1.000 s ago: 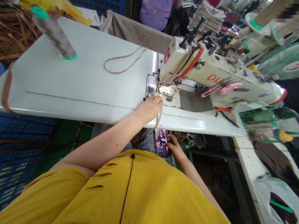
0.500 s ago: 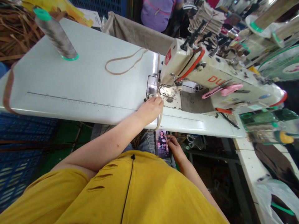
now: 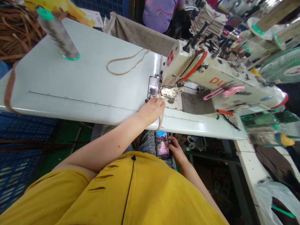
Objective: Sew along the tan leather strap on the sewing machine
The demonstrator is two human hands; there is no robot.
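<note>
My left hand [image 3: 152, 110] rests at the front edge of the white table [image 3: 70, 84], fingers closed on a tan strap [image 3: 161, 116] just in front of the needle area of the cream sewing machine [image 3: 211, 78]. The strap runs under the presser foot, loops across the table behind it [image 3: 125, 64] and hangs down off the front edge. Below the table, in my lap, my right hand [image 3: 175, 150] holds a phone [image 3: 162, 148] with a lit screen, thumb on it.
A grey thread cone [image 3: 57, 34] on a green base stands at the table's far left. Brown straps [image 3: 16, 31] are heaped behind it. Pink clippers [image 3: 222, 91] lie on the machine. A person in purple [image 3: 159, 12] sits beyond. A fan [image 3: 281, 65] is at the right.
The picture on the phone screen has changed. My left hand stays at the presser foot with the strap; the view has shifted slightly.
</note>
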